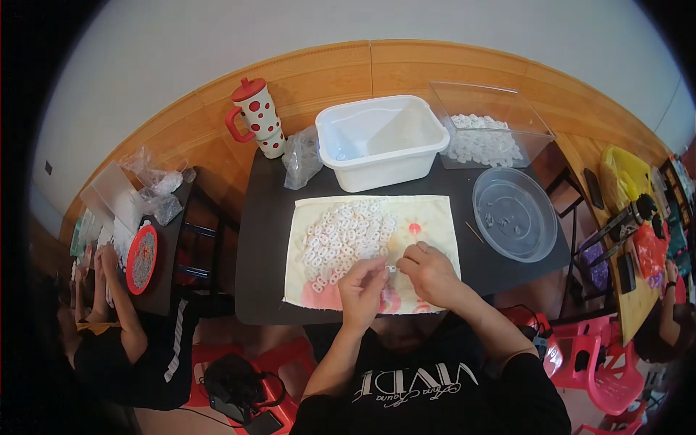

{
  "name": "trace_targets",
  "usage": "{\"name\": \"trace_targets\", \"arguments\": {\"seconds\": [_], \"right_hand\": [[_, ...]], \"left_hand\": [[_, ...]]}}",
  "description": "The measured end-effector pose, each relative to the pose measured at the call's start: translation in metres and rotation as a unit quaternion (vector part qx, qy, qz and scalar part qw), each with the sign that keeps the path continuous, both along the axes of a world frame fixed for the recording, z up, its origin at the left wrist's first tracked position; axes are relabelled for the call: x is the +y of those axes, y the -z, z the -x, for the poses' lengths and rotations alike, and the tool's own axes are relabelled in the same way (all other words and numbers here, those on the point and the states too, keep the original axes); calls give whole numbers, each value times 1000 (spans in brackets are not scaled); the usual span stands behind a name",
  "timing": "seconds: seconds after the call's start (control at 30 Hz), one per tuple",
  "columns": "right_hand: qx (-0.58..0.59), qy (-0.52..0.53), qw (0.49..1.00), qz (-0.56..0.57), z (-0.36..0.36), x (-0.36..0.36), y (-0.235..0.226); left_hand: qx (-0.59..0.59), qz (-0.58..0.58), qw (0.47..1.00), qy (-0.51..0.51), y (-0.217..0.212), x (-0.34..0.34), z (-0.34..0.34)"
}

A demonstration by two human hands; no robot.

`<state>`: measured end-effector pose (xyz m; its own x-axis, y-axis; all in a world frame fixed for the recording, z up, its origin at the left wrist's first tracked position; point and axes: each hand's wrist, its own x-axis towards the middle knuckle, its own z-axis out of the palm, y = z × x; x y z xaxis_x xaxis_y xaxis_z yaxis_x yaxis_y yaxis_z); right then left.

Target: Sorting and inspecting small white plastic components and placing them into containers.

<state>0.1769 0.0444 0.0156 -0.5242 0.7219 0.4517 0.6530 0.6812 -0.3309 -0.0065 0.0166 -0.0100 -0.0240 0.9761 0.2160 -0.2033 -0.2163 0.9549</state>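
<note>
My left hand (364, 290) and my right hand (429, 274) meet over the lower middle of a pale yellow cloth (433, 210) with pink and red patterns. Both are closed, fingertips pinched together around a small white plastic piece (391, 268) that shows in the gap between them. Its exact shape is too small to tell, and the fingers partly cover it. Just left of and beyond my hands spreads a pile of white ring-like plastic pieces (346, 235), loose on the cloth.
Behind the cloth on the dark table (264, 239) stand a white tub (380, 170), a clear bag (302, 159) and a dotted tumbler (261, 119). To the right are a clear box (482, 141) of white pieces and a round clear lid (515, 214). People work at side tables.
</note>
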Motion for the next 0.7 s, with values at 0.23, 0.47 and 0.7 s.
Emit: {"name": "trace_targets", "arguments": {"seconds": [0.23, 0.47, 0.7], "right_hand": [[387, 12, 854, 348, -10, -2, -15], [460, -23, 788, 407, -6, -8, -18], [442, -21, 829, 342, -6, -8, -11]], "left_hand": [[-12, 7, 1000, 22, 2, -1, 1], [-44, 14, 995, 92, -16, -4, -7], [-41, 9, 995, 95, -17, -6, -7]]}}
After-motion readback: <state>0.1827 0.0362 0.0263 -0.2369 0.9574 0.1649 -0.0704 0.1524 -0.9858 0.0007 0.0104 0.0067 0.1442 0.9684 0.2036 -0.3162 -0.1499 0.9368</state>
